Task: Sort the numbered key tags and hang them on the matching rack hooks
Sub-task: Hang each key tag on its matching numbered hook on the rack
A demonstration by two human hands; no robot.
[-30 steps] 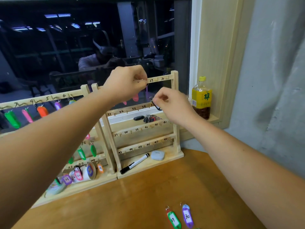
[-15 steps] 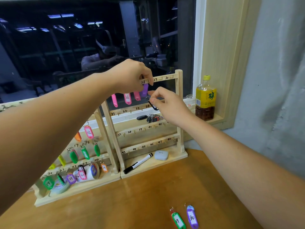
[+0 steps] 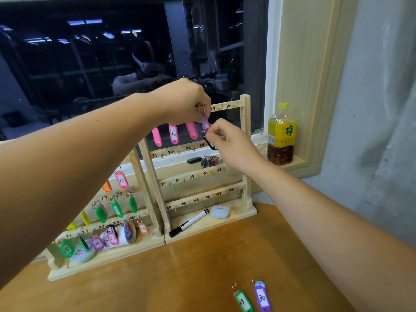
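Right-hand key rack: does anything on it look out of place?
Yes. A black marker and a small grey case lie on its base, though neither is a key tag. Green tag 29 and purple tag 30 lie loose on the table.

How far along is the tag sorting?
Done: tags hang on the left rack, three pink tags on the right rack's top row. In hand: left hand and right hand pinch a purple tag there. Left: tag 29 and tag 30 lie on the table.

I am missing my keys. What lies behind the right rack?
A bunch of keys with a black fob lies on the sill behind the rack. The right hand covers whatever lies right of it.
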